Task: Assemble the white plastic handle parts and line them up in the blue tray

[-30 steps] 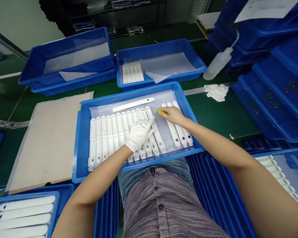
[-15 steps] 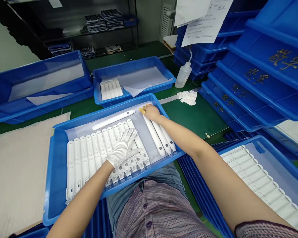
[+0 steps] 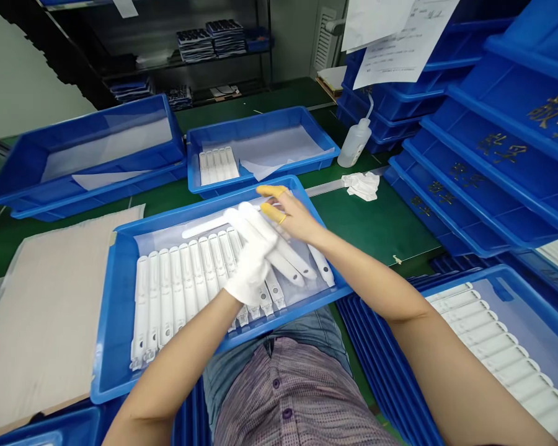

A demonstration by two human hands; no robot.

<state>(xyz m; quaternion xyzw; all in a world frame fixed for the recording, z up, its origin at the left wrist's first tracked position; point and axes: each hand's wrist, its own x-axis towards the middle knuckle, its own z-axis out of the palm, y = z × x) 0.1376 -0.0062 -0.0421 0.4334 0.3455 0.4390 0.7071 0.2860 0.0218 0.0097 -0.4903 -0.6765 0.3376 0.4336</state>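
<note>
On my lap rests a blue tray (image 3: 106,322) lined with white film. It holds a row of several long white plastic parts (image 3: 177,282), one part lying crosswise (image 3: 203,228) at the back, and three more parts (image 3: 322,271) at the right. My left hand (image 3: 251,260), in a white glove, reaches across with fingers stretched over the three right-hand parts. My right hand (image 3: 292,218), bare with yellow finger cots, hovers over the far ends of those parts with fingers spread. Whether either hand grips a part is hidden.
Behind stands a blue tray (image 3: 193,167) with a few white parts, and another blue tray (image 3: 84,148) to its left. A squeeze bottle (image 3: 353,144) and a white cloth (image 3: 363,184) lie on the green table. Cardboard (image 3: 41,297) lies left. Stacked blue trays (image 3: 493,130) rise right; a tray of parts (image 3: 497,347) sits below.
My left hand has moved right from the row of parts onto the three right-hand parts. My right hand has lifted and spread its fingers. The view has shifted slightly.
</note>
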